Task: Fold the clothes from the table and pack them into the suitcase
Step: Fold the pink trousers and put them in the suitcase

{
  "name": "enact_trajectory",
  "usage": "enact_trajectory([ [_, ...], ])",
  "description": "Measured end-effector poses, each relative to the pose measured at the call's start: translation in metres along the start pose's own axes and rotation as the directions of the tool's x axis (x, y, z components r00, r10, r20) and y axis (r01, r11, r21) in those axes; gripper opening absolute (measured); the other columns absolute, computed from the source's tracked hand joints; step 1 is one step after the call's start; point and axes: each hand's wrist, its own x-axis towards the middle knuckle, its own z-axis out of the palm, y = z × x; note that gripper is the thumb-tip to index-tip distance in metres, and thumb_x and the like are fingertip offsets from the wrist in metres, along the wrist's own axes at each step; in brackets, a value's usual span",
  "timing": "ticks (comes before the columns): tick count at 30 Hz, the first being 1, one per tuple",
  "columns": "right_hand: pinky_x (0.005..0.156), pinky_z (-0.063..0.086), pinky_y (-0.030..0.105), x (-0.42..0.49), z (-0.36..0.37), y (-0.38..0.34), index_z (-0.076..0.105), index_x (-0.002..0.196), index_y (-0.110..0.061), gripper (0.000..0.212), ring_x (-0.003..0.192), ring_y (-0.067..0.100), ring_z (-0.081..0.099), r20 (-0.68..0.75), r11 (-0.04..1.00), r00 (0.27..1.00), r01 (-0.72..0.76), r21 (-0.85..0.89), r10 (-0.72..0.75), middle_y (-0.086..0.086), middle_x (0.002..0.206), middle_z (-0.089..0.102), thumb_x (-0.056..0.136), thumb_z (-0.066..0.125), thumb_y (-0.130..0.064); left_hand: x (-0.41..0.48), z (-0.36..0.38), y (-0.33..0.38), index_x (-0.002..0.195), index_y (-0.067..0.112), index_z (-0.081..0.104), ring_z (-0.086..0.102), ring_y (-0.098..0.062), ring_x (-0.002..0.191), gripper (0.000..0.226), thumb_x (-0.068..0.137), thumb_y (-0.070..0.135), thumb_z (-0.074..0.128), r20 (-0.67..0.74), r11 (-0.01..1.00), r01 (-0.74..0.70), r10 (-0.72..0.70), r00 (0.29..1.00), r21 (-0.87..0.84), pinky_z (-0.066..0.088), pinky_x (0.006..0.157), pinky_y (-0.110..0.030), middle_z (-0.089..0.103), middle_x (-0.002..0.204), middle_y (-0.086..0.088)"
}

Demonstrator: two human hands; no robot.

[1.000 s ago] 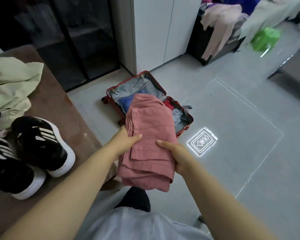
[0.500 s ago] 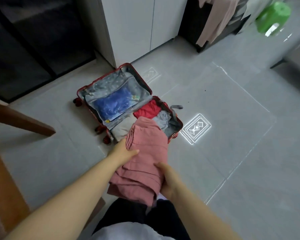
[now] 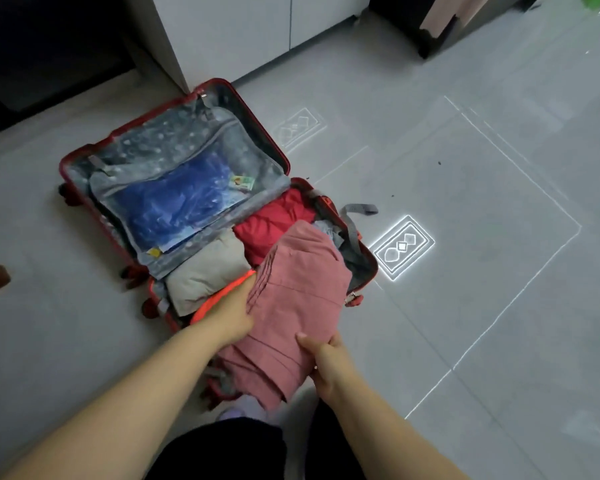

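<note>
Fingers (image 3: 307, 342) of the right hand (image 3: 328, 363) curl round the near right corner of the pink folded garment (image 3: 302, 292), thumb on top. The left hand (image 3: 229, 317) grips its left edge, fingers tucked out of sight under the cloth. Both hands carry the bundle over the near half of the open suitcase (image 3: 261, 122), which lies flat on the floor (image 3: 482, 306). Whether the bundle already touches the clothes beneath, I cannot tell.

The step in hand looks like setting this garment down. To do it well, I would lower it level with both hands so the folds stay stacked. It should land in the free part of the near half, beside the beige garment (image 3: 205, 271) and in front of the red garment (image 3: 274, 223). Letting go only once it rests flat should stop the loose lower layers from sliding out. The hanging near end wants tucking inside the rim, clear of the grey strap (image 3: 357, 209).

Counted: 1 suitcase with 2 halves. The far half holds 1 blue item (image 3: 174, 202) under a mesh cover. The near half shows 1 red, 1 beige and 1 grey garment (image 3: 329, 230), plus 1 orange strip (image 3: 222, 296). 1 pink bundle is in 2 hands. 2 rectangular patterns mark the floor, 1 bright (image 3: 400, 247) and 1 faint (image 3: 298, 128).
</note>
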Motion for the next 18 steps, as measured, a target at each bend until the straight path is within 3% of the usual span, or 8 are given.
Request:
enact_trajectory([
  [2,0.088,0.052,0.043,0.057,-0.005,0.002,0.047,0.124,-0.013,0.046,0.1,0.026,0.061,-0.025,0.998,0.998,0.065,0.002,-0.065,0.008,0.114,0.063,0.085,0.062,0.004,0.059,0.025,-0.019,0.146,0.025,0.028,0.04,-0.021,0.133,0.08,0.068,0.013,0.042,-0.033,0.996,-0.064,0.066,0.997,0.058,0.034,0.11,-0.038,0.041,0.146,-0.004],
  [4,0.1,0.046,0.047,0.113,-0.008,0.002,0.044,0.129,-0.016,0.05,0.109,0.028,0.057,-0.08,0.992,0.989,0.124,-0.01,-0.125,0.007,0.125,0.058,0.085,0.063,-0.001,0.112,0.045,-0.021,0.148,0.021,0.024,0.039,-0.024,0.133,0.078,0.075,0.002,0.044,-0.067,0.983,-0.103,0.114,0.991,0.151,0.03,0.111,-0.032,0.038,0.147,-0.006],
  [6,0.105,0.04,0.046,0.162,-0.011,0.002,0.037,0.135,-0.017,0.056,0.116,0.028,0.051,-0.148,0.988,0.977,0.157,-0.005,-0.156,0.005,0.132,0.051,0.087,0.063,-0.006,0.164,0.066,-0.026,0.149,0.019,0.021,0.037,-0.027,0.134,0.076,0.08,-0.004,0.046,-0.08,0.947,-0.118,0.147,0.986,0.297,0.028,0.109,-0.026,0.035,0.149,-0.008],
  [8,0.108,0.036,0.043,0.204,-0.017,0.004,0.03,0.141,-0.015,0.062,0.123,0.03,0.046,-0.192,0.985,0.967,0.163,-0.05,-0.17,0.007,0.138,0.044,0.089,0.062,-0.012,0.212,0.089,-0.04,0.149,0.021,0.018,0.036,-0.027,0.134,0.077,0.081,-0.002,0.045,-0.038,0.912,-0.147,0.175,0.984,0.383,0.03,0.109,-0.032,0.034,0.149,-0.01],
  [10,0.109,0.034,0.042,0.238,-0.021,0.01,0.022,0.143,-0.009,0.066,0.127,0.033,0.042,-0.243,0.961,0.954,0.111,-0.253,-0.174,0.012,0.143,0.038,0.09,0.06,-0.017,0.25,0.111,-0.058,0.15,0.025,0.016,0.039,-0.031,0.131,0.073,0.086,0.0,0.042,0.035,0.89,-0.143,0.141,0.989,0.433,0.034,0.106,-0.039,0.037,0.146,-0.012],
  [13,0.108,0.032,0.04,0.258,-0.012,0.025,-0.002,0.148,-0.006,0.081,0.129,0.036,0.036,-0.34,0.785,0.92,-0.064,-0.616,-0.193,0.017,0.147,0.026,0.091,0.054,-0.017,0.273,0.136,-0.075,0.149,0.029,0.017,0.043,-0.036,0.124,0.066,0.092,0.004,0.035,0.114,0.841,-0.13,0.082,0.99,0.525,0.037,0.099,-0.038,0.04,0.14,-0.015],
  [15,0.11,0.029,0.039,0.258,-0.007,0.033,-0.016,0.147,-0.004,0.087,0.134,0.034,0.029,-0.333,0.687,0.914,-0.09,-0.721,-0.23,0.018,0.151,0.014,0.091,0.05,-0.011,0.277,0.143,-0.081,0.148,0.029,0.023,0.044,-0.035,0.124,0.063,0.091,0.004,0.036,0.155,0.853,-0.164,0.099,0.983,0.495,0.037,0.1,-0.037,0.041,0.14,-0.014],
  [18,0.113,0.024,0.038,0.251,-0.007,0.034,-0.015,0.145,0.001,0.083,0.139,0.034,0.02,-0.273,0.528,0.925,-0.098,-0.844,-0.265,0.022,0.152,0.01,0.09,0.047,-0.005,0.276,0.14,-0.087,0.146,0.016,0.028,0.041,-0.022,0.133,0.064,0.088,-0.007,0.04,0.289,0.955,-0.215,0.151,0.945,0.205,0.031,0.107,-0.024,0.038,0.147,-0.007],
])
